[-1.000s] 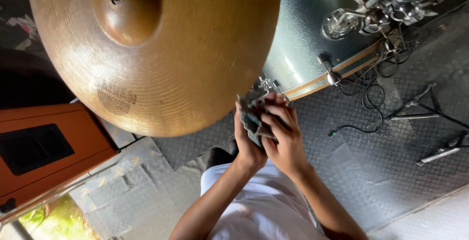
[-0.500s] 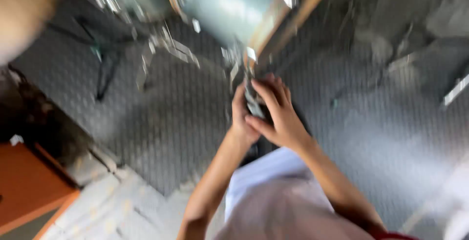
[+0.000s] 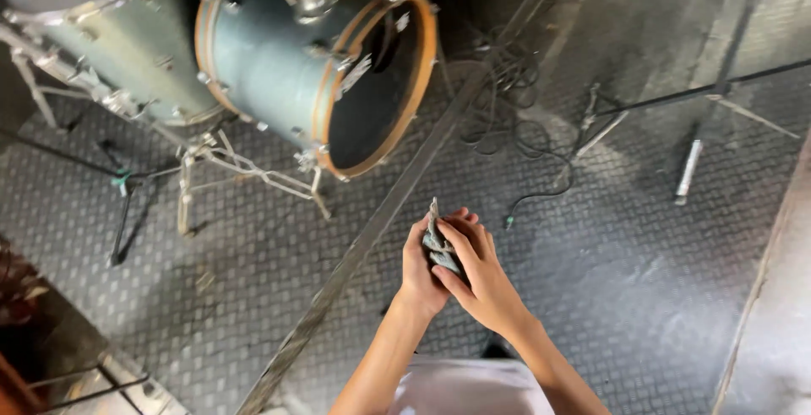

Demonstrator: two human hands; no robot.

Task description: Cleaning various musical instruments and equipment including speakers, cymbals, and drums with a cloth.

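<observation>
Folding: grey cloth (image 3: 439, 250) bunched between both hands, above the floor (image 3: 253, 280).
Left hand (image 3: 420, 273): grip closed on cloth.
Right hand (image 3: 481, 276): grip closed over cloth (keep edges gathered).

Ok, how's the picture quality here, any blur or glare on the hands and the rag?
Head view: sharp, no motion blur; daylight brightens both hands, left and right, around the crumpled grey-green cloth; pale glare washes the floor's far right; the blue-grey bass drum mouth is in deep shadow.

Ahead of you the bass drum (image 3: 338, 69) and its stand legs (image 3: 245, 170) block the way. Cables (image 3: 524, 136) clutter the floor to the right; the plate floor (image 3: 642, 297) near you lies open.
</observation>
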